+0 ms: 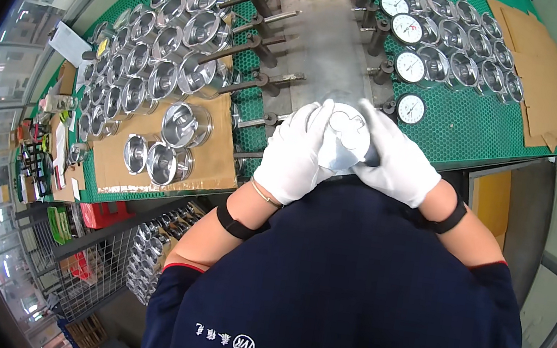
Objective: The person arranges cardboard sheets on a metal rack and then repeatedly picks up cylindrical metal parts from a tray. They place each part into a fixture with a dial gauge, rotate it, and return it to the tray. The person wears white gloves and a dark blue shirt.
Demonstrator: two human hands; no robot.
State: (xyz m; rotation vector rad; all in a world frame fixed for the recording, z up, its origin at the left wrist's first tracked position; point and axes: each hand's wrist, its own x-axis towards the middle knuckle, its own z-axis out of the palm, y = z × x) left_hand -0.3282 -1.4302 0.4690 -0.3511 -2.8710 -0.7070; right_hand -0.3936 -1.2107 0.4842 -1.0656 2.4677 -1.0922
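Between my two white-gloved hands is a shiny metal piston (343, 144), its crown with rounded recesses facing up. My left hand (298, 150) wraps round its left side, and my right hand (398, 161) grips the right side. The piston is held close to my body, at the near end of a grey metal plate (328, 46). Posts and rods line both sides of this plate, with several dial gauges (409, 67) along its right edge. The lower part of the piston is hidden by my gloves.
Rows of pistons (134, 93) stand at left on the green mat, some on a cardboard sheet (216, 158). More pistons (464, 68) stand at right, beside folded cardboard (541, 76). Below left, a wire cart (94, 273) stands near stacked pistons (147, 255).
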